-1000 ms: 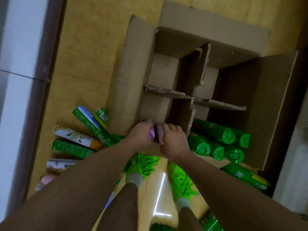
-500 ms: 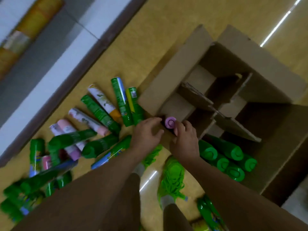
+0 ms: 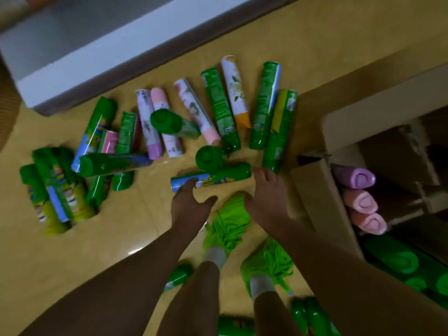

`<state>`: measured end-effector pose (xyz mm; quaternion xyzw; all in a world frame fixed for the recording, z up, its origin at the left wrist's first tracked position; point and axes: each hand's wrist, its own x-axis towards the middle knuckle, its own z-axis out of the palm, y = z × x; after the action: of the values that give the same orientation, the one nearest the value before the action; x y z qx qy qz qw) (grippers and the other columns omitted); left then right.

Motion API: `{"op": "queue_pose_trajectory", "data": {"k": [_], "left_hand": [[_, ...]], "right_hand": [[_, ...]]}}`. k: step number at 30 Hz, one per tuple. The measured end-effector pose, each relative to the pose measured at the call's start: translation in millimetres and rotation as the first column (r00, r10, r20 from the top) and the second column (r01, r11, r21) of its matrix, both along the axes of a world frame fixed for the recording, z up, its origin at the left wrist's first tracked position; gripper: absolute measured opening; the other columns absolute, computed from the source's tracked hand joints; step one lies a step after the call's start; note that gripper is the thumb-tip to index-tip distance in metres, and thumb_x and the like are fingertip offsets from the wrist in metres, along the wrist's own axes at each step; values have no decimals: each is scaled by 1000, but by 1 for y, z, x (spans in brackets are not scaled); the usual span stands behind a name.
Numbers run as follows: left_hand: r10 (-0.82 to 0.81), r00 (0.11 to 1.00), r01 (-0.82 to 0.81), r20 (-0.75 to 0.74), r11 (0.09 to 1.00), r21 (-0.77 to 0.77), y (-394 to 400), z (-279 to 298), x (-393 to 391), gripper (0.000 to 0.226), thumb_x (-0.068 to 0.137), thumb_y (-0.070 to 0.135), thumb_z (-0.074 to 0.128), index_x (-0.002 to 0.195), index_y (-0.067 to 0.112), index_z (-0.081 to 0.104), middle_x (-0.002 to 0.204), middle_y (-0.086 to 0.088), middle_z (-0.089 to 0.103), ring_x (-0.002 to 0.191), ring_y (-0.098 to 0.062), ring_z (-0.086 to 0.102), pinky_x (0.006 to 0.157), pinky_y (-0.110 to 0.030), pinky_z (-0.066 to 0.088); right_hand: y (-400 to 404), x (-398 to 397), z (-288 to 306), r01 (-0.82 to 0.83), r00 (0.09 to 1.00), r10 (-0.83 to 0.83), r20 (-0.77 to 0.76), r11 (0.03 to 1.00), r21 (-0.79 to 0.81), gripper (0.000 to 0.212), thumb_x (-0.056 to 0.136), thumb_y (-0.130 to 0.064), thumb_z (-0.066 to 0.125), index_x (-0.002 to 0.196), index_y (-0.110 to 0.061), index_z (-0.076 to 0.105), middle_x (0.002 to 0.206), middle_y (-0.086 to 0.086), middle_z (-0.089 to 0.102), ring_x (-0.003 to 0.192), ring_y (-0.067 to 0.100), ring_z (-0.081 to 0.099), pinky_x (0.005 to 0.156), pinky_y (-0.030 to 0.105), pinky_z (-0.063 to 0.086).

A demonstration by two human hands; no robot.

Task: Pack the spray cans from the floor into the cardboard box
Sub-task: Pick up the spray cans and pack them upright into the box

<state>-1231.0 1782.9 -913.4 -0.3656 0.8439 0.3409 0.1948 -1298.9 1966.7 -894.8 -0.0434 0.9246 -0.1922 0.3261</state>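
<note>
The yellow floor [image 3: 315,44] is the biggest thing here, and lots of spray cans [image 3: 218,105] lie on it in a messy pile, well left of the cardboard box [image 3: 322,204]. The box sits at the right with its flaps open. Inside it, one purple cap [image 3: 361,178] and two pink caps [image 3: 363,202] poke out in a row, and green caps [image 3: 400,260] show lower down.

The left hand [image 3: 189,204] is open and touches the blue end of a green can [image 3: 211,177] lying flat. The right hand [image 3: 266,197] is open too, near the can's other end, and holds nothing.

These cans look hard, smooth and round, so they may roll or slip. Grabbing around the middle seems best.
</note>
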Motion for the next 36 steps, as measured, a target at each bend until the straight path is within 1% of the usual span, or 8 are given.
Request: {"op": "queue_pose_trajectory", "data": {"k": [3,10,15,18,22,28,32,36], "left_hand": [[18,989,-18,-147,1000,0,-15,-13,-4,91,64,40,90,141,13,49,136,-9,57,124,-27,53,100,-40,48],[36,920,1,-389,995,95,-11,-59,-24,113,53,48,93,147,15,40,139,-3,57,125,-17,55,94,-3,31],[96,847,-15,-523,987,157,-7,-97,-38,101,59,29,95,142,14,40,138,-16,55,128,-30,54,106,-39,45],[108,856,-24,-505,985,169,-2,-100,-50,82,58,19,94,128,11,53,119,5,65,114,-4,59,97,-18,45],[101,897,-67,-431,993,95,0,-88,-57,62,59,22,92,113,12,63,87,34,56,84,25,52,75,3,36],[19,936,-16,-352,1000,10,3,-36,-69,60,57,33,90,109,17,68,86,19,66,82,-3,64,67,0,37],[-54,941,49,-335,998,-23,12,7,-75,56,56,35,90,105,18,69,88,17,64,83,-3,61,68,1,35],[-88,944,81,-318,996,-36,26,62,-93,64,53,52,82,107,22,67,100,11,70,96,-11,65,81,-23,51]], "right_hand": [[-16,0,-41,-159,987,156,41,983,86,70,79,-31,69,141,-13,42,141,14,44,127,34,42,103,40,35],[-37,-13,-139,-367,929,366,52,897,245,82,71,-38,78,139,-14,40,143,12,39,129,36,37,104,48,37],[-54,-11,-181,-417,908,411,82,864,282,72,76,-27,72,140,-20,41,141,9,41,131,36,31,107,54,30],[-56,-12,-191,-378,924,376,65,879,291,64,79,-16,64,140,-19,44,140,10,44,131,38,32,112,55,23],[-47,-10,-175,-439,898,429,100,859,262,68,67,-31,74,130,-15,53,124,16,56,116,38,48,100,46,35],[-29,-4,-110,-316,929,299,220,948,46,58,68,-42,74,118,-18,57,104,10,64,100,33,63,79,35,48],[-23,-10,-57,-272,935,256,246,962,34,52,70,-44,73,111,-16,61,102,9,65,98,30,64,78,32,48],[4,-26,2,-224,945,200,257,972,69,48,69,-44,73,109,-17,63,101,8,66,95,28,64,71,29,43]]}}
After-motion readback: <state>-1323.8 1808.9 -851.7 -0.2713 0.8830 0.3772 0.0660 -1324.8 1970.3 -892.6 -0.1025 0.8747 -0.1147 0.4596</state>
